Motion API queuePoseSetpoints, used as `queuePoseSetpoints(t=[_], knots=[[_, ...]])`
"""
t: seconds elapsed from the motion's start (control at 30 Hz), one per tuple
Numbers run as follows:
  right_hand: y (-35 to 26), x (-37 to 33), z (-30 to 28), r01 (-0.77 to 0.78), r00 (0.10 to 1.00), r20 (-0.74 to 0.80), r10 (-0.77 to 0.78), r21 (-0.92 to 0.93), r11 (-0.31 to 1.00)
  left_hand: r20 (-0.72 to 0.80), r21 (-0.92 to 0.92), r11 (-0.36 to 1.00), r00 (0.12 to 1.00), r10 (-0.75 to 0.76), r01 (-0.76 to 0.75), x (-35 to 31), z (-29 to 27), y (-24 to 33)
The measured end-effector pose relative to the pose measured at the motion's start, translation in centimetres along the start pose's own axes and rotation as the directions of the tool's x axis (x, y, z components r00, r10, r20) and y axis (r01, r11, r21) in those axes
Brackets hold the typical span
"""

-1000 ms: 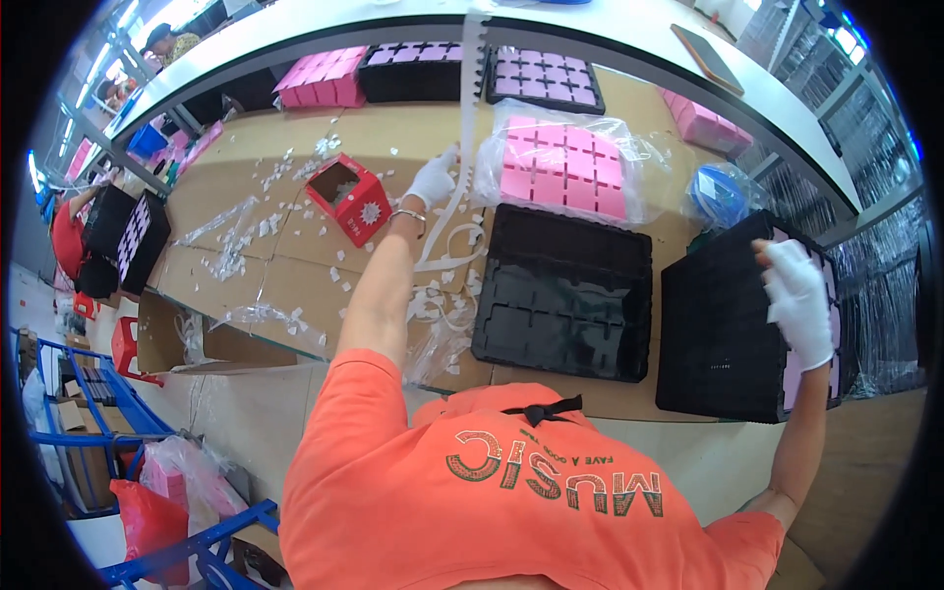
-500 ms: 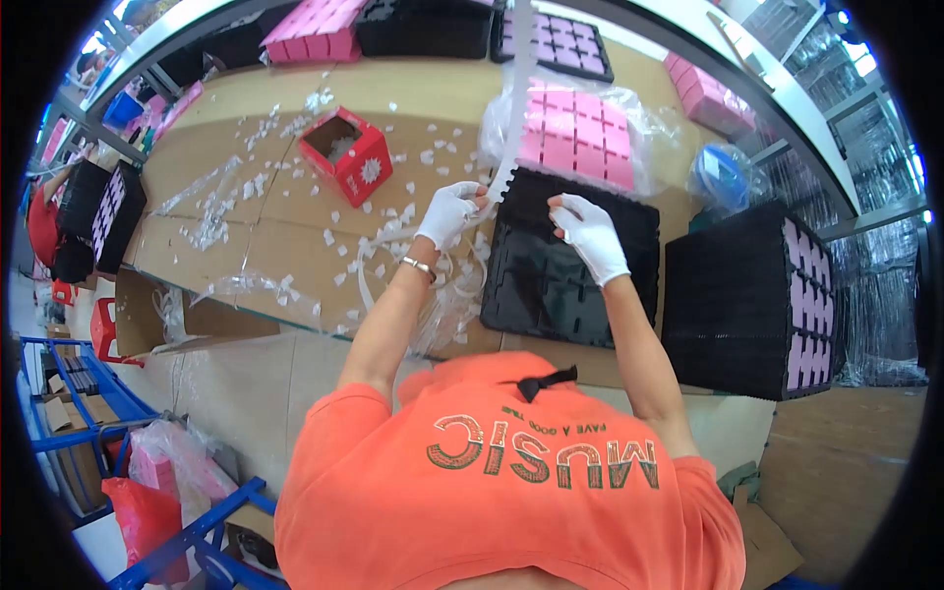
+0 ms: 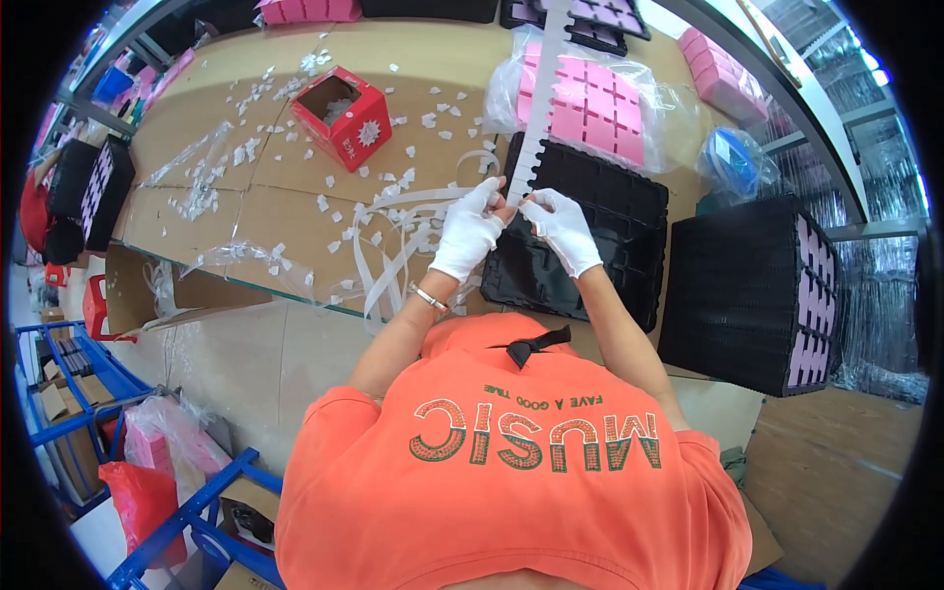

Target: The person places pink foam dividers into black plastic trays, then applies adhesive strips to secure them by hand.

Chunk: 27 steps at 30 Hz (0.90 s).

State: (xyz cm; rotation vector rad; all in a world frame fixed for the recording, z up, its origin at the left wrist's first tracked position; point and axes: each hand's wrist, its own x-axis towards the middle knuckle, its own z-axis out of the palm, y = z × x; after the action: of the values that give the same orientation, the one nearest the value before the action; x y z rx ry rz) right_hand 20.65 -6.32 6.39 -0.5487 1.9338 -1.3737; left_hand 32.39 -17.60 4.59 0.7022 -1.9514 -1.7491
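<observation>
A long white strip with a notched right edge (image 3: 543, 108) runs down from the top of the view to my hands. My left hand (image 3: 470, 231), in a white glove with bare fingertips showing, pinches the strip near its lower end. Close beside it, my right hand (image 3: 562, 231), gloved alike, has its fingers closed at the strip's toothed edge. What lies right between the fingertips is too small to make out. Under the hands rests a shiny black moulded tray (image 3: 600, 261). Loose white strips (image 3: 379, 261) lie curled left of the tray.
Small white scraps (image 3: 408, 179) are scattered over the cardboard-covered table (image 3: 265, 128) around an open red box (image 3: 359, 128). Beyond the tray sit pink blocks in clear plastic (image 3: 595, 108). A tall stack of black trays (image 3: 733, 290) stands right, near a blue roll (image 3: 736, 162).
My right hand has come left and closed at the strip beside my left hand. The strip's held end now reaches over the tray's left edge. The whole view has shifted a little.
</observation>
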Motion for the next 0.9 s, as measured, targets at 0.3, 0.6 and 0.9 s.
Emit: queuePoseSetpoints(t=[0.3, 0.6, 0.9], knots=[[-0.4, 0.5, -0.8, -0.158, 0.986, 0.078, 0.147, 0.176, 0.972, 0.024, 0.581, 0.653, 0.812, 0.583, -0.486, 1.6, 0.7, -1.7], [3.4, 10.1, -5.8, -0.103, 0.995, 0.005, 0.103, -0.050, 0.993, -0.036, -0.088, 0.996, 0.999, -0.015, 0.011, 3.2, -0.9, -5.4], [4.4, 14.4, -4.0, -0.173, 0.985, -0.153, 0.080, -0.844, 0.507, 0.068, -0.384, 0.893, 0.971, -0.228, 0.236, 3.0, -1.6, -2.5]])
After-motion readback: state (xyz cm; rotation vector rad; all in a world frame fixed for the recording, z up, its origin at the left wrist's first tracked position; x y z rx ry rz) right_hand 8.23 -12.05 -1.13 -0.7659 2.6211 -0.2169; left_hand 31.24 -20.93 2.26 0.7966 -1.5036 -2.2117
